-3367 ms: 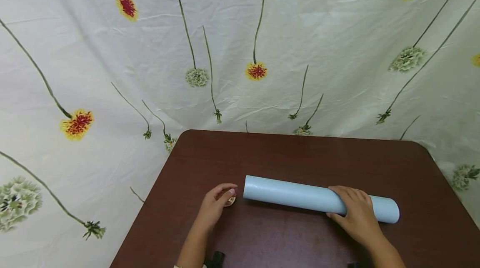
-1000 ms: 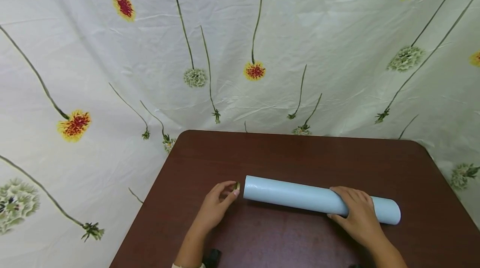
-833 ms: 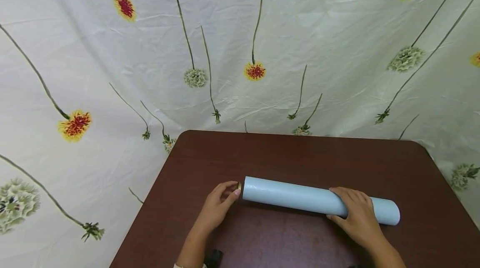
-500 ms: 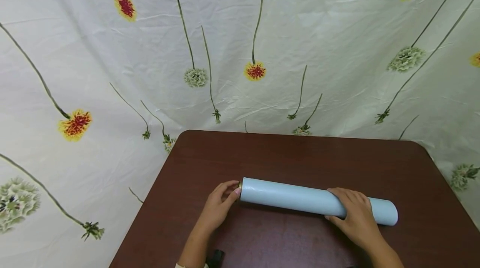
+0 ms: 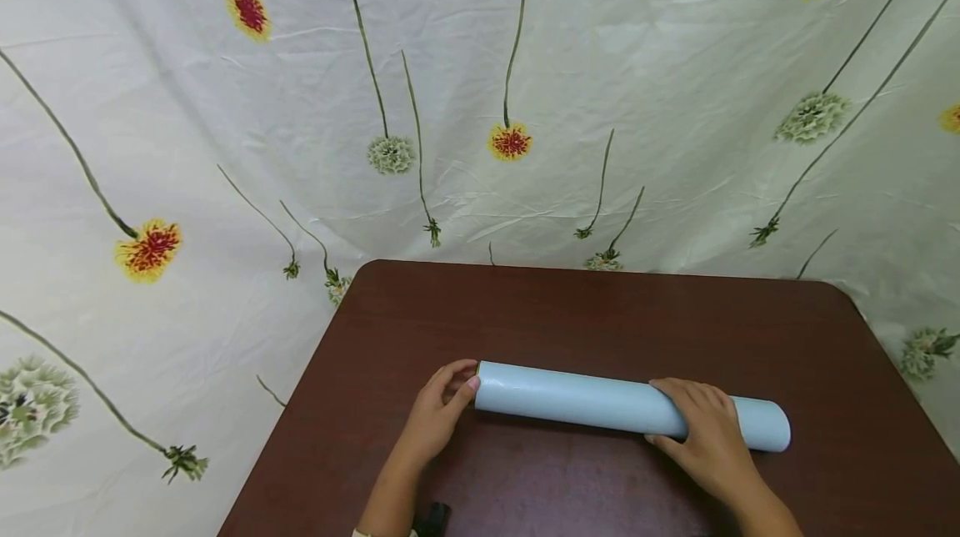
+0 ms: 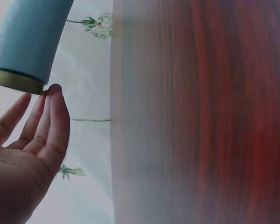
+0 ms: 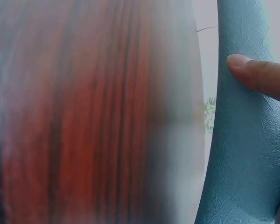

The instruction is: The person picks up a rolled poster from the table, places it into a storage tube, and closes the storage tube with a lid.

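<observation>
A long light-blue tube (image 5: pixel 562 395) lies across the table, tilted slightly down to the right. At its left end sits a gold cap (image 6: pixel 16 81), a band below the tube's edge in the left wrist view. In the head view, only a thin sliver of that cap shows. My left hand (image 5: pixel 433 412) pinches the cap with thumb and fingertips at its rim. Over the right half of the tube, my right hand (image 5: pixel 708 429) grips it, with the thumb (image 7: pixel 252 72) lying along the near side in the right wrist view.
The dark brown table (image 5: pixel 600 312) has rounded far corners. Behind it and to the left hangs a pale cloth (image 5: pixel 300 103) printed with flowers. A small black object (image 5: pixel 433 518) shows beside my left wrist.
My left hand has raised and turned the cap upright. My right hand has slid the tube left, and the gap between tube and cap has closed.
</observation>
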The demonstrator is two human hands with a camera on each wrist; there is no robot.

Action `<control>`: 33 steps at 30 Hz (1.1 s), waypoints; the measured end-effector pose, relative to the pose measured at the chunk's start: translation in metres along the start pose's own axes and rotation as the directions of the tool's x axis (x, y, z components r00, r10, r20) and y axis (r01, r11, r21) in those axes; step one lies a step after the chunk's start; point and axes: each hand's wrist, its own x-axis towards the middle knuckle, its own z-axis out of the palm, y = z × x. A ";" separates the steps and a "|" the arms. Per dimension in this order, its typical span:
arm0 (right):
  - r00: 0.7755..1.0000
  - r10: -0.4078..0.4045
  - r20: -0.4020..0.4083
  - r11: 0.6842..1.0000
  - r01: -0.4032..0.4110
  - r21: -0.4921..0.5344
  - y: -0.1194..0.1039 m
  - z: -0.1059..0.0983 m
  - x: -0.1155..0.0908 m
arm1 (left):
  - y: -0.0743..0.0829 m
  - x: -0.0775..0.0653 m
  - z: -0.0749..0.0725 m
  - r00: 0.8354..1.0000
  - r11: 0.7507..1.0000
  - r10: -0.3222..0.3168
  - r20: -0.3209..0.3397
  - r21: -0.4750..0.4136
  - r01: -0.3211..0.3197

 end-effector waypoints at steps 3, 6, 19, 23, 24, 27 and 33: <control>1.000 -0.006 -0.001 1.000 0.006 0.002 -0.002 0.001 0.000 | -0.001 0.000 0.001 1.000 0.998 -0.018 0.012 -0.061 0.019; 1.000 -0.013 -0.003 1.000 0.013 0.005 -0.003 0.002 0.000 | 0.000 -0.001 0.003 0.999 0.992 -0.049 0.023 -0.114 0.051; 1.000 -0.027 -0.002 1.000 0.027 -0.014 -0.009 0.010 -0.001 | -0.001 0.000 0.014 0.989 0.979 -0.114 0.097 -0.159 0.128; 1.000 -0.025 -0.002 0.999 0.025 -0.021 -0.011 0.012 -0.001 | -0.002 0.001 0.018 0.989 0.988 -0.114 0.090 -0.096 0.122; 1.000 -0.024 -0.001 0.999 0.024 -0.022 -0.012 0.013 -0.001 | -0.001 0.001 0.019 0.990 0.988 -0.118 0.079 -0.091 0.125; 1.000 -0.020 0.000 1.000 0.020 -0.022 -0.013 0.014 0.000 | 0.000 0.002 0.021 0.989 0.986 -0.140 0.056 -0.078 0.144; 1.000 -0.012 -0.006 1.000 0.011 -0.024 -0.015 0.014 0.000 | 0.005 0.004 0.024 0.984 0.981 -0.175 0.034 -0.084 0.177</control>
